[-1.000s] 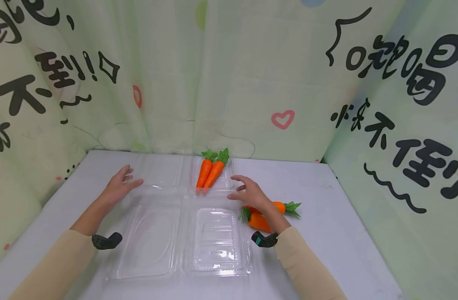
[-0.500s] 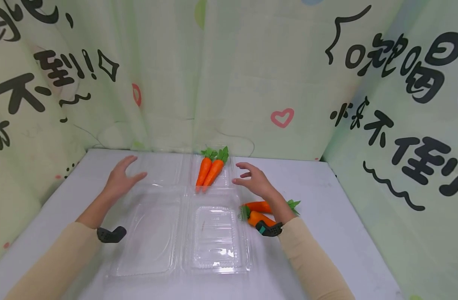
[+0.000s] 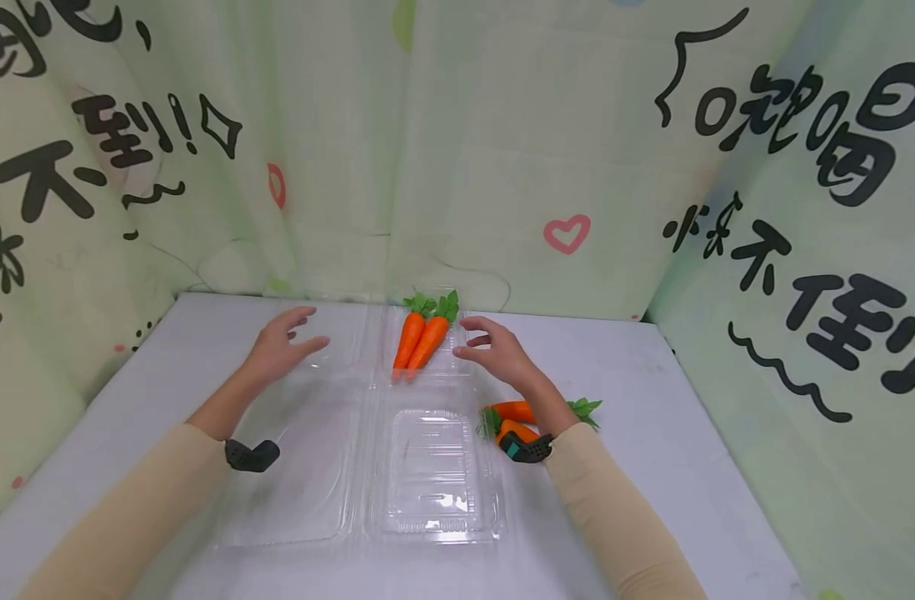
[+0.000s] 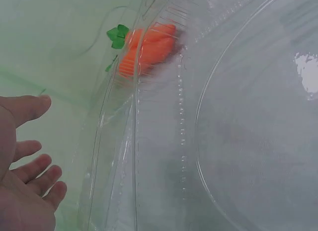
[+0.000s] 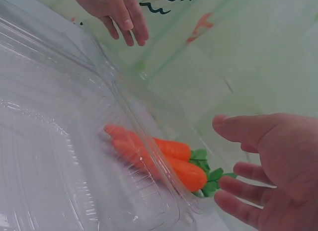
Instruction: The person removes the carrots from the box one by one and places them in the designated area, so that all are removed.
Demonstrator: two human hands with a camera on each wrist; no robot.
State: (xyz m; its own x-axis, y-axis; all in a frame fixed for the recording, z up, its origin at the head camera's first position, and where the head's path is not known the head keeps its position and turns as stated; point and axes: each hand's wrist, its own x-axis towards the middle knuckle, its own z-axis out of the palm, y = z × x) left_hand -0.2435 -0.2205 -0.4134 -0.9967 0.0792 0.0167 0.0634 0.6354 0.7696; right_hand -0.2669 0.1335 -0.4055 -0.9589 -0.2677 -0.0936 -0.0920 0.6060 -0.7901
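Two orange carrots with green leafy tops, a left one [image 3: 409, 340] and a right one [image 3: 431, 343], lie side by side in the back right compartment of a clear plastic clamshell container [image 3: 467, 333]. A second clear clamshell [image 3: 431, 467] lies opened out in front, its flat lid half [image 3: 300, 483] to the left. My left hand [image 3: 281, 346] hovers over the rear container's left half, fingers spread, holding nothing. My right hand [image 3: 495, 354] is just right of the carrots, fingers loosely bent with a gap to the thumb. In the right wrist view its fingertips are close to the carrot leaves [image 5: 213, 180].
Two more carrots [image 3: 513, 411] lie on the white table [image 3: 622, 500] right of the front container, partly behind my right forearm. Pale green curtains [image 3: 472, 150] with black writing and a pink heart stand behind and at both sides.
My left hand has moved right, over the rear container's left half. My right hand has shifted slightly up and closer to the two carrots in the container. The carrots and containers stay put.
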